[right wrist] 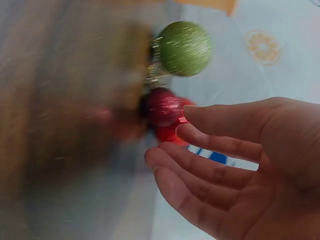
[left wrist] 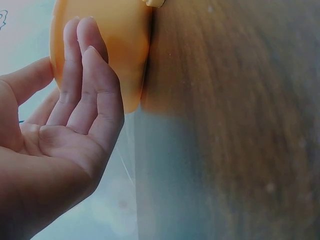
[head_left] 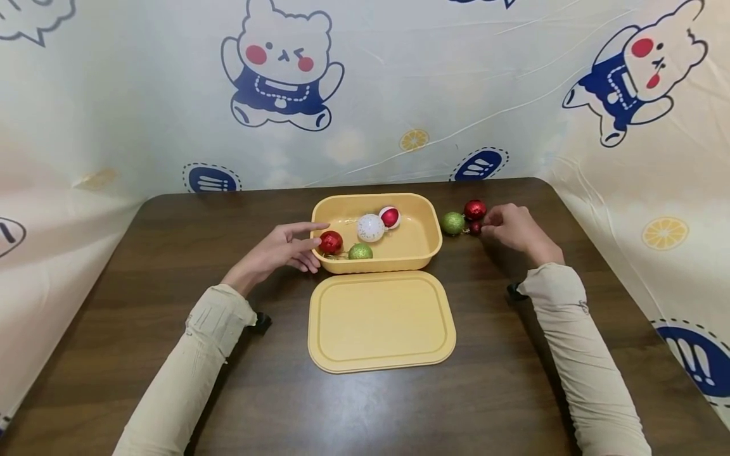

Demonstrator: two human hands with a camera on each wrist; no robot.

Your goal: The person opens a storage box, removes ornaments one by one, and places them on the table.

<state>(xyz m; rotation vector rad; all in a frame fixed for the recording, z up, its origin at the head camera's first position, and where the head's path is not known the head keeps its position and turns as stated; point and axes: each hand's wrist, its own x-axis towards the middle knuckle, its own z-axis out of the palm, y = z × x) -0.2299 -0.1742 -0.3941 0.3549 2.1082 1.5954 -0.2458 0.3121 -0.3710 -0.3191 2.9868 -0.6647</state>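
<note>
A yellow plastic box point(head_left: 422, 250) stands on the table. Inside lie a shiny red bauble point(head_left: 331, 242), a green glitter bauble point(head_left: 360, 251), a speckled white bauble point(head_left: 371, 228) and a red-and-white bauble point(head_left: 390, 217). At the box's left end is my left hand point(head_left: 278, 248), its fingers extended along the wall and over the rim. Right of the box sit a green bauble point(head_left: 453, 223), a red bauble point(head_left: 474, 209) and a small dark red bauble point(right wrist: 164, 107). My right hand point(head_left: 518, 229) has its thumb and forefinger beside the small one; a firm grip is not visible.
A flat yellow lid point(head_left: 382, 322) lies on the dark wooden table point(head_left: 251, 386), just in front of the box. Behind the table hangs a pale curtain point(head_left: 388, 82) printed with cartoon bears. A dark wrist strap point(head_left: 516, 292) shows under the right cuff.
</note>
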